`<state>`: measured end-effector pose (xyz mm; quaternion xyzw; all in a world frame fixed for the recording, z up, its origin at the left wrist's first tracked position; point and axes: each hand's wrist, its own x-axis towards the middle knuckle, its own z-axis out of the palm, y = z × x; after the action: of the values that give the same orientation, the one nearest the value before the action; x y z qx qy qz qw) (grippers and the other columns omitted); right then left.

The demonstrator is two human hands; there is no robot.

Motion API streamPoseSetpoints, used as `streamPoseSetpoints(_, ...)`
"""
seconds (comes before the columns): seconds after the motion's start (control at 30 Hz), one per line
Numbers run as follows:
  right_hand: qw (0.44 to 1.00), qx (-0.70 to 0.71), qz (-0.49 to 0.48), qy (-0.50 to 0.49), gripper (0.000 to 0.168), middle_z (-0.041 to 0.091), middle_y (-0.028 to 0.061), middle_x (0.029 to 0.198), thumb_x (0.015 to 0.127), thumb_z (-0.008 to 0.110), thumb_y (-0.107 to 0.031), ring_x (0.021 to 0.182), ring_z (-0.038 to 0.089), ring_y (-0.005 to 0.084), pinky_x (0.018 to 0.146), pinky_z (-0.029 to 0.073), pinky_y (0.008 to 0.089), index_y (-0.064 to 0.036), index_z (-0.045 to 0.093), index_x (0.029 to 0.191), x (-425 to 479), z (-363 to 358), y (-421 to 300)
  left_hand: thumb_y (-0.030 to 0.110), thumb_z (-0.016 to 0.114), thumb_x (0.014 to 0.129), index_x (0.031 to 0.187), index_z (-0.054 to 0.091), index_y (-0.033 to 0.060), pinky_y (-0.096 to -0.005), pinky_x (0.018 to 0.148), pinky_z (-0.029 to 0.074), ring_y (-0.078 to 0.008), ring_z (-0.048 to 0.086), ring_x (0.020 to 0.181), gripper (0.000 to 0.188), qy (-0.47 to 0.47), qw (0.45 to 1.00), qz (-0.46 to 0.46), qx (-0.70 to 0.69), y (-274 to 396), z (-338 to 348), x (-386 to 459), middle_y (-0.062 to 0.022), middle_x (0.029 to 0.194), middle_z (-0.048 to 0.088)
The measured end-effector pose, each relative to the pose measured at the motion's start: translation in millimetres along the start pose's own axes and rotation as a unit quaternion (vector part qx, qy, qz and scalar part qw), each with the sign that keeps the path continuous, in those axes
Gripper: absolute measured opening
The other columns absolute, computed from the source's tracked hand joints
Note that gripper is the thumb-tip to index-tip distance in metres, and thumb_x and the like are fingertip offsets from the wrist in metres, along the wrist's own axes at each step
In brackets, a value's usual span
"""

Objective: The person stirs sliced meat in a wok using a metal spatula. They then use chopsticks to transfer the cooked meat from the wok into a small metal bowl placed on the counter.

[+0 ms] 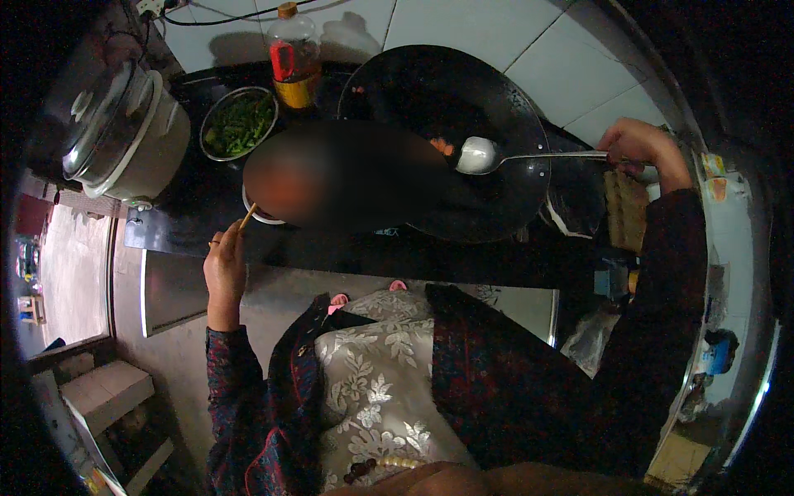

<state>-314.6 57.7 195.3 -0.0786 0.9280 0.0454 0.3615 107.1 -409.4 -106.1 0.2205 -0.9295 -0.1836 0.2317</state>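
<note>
My right hand (642, 149) grips the handle of a metal wok spatula (479, 155). Its head hangs over a large black wok (434, 80), close to some orange pieces of food (442, 147). Between the fingers of my left hand (224, 270) is a thin wooden stick (247, 216), perhaps chopsticks. The stick's upper end meets the rim of a light bowl (271, 219). A blurred patch covers most of that bowl and part of the wok; something reddish shows faintly in it.
A metal bowl of chopped greens (242, 127) stands behind the left hand, beside an oil bottle (294, 68). Far left is a lidded electric cooker (139, 133). The dark cooktop (347, 254) ends near my body. A brown block (623, 211) lies below my right hand.
</note>
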Motion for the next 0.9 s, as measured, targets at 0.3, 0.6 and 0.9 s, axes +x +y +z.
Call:
streamPoseSetpoints(0.3,0.992,-0.105,-0.068,-0.001,0.031,0.063,0.0057,0.065,0.079,0.058,-0.001,0.048,0.055,0.0138,0.042,0.043,0.0299,-0.006,0.073,0.106,35,-23,-50,0.01,0.059,0.094,0.117,0.066,0.0089,-0.0387,0.069,0.052,-0.0297,0.062,0.078,0.024,0.008,1.0,-0.028,-0.009,37,0,-20,-0.012,0.088,0.063)
streamPoseSetpoints(0.6,0.983,-0.118,-0.133,0.043,0.034,0.062,0.0066,0.066,0.077,0.06,-0.001,0.046,0.052,0.0123,0.04,0.042,0.0283,-0.004,0.072,0.109,16,-30,-119,0.008,0.06,0.093,0.117,0.067,0.0086,-0.0374,0.066,0.051,-0.0281,0.062,0.075,0.025,0.027,0.999,-0.036,-0.023,53,-5,-33,-0.0115,0.082,0.06)
streamPoseSetpoints(0.9,0.979,-0.112,-0.165,0.031,0.036,0.061,0.0047,0.065,0.076,0.059,0.0,0.048,0.053,0.0103,0.041,0.042,0.0261,-0.004,0.071,0.109,9,-38,-134,0.005,0.062,0.091,0.116,0.067,0.0067,-0.037,0.065,0.051,-0.0276,0.061,0.074,0.025,0.035,0.998,-0.035,-0.036,61,-12,-27,-0.0123,0.081,0.061)
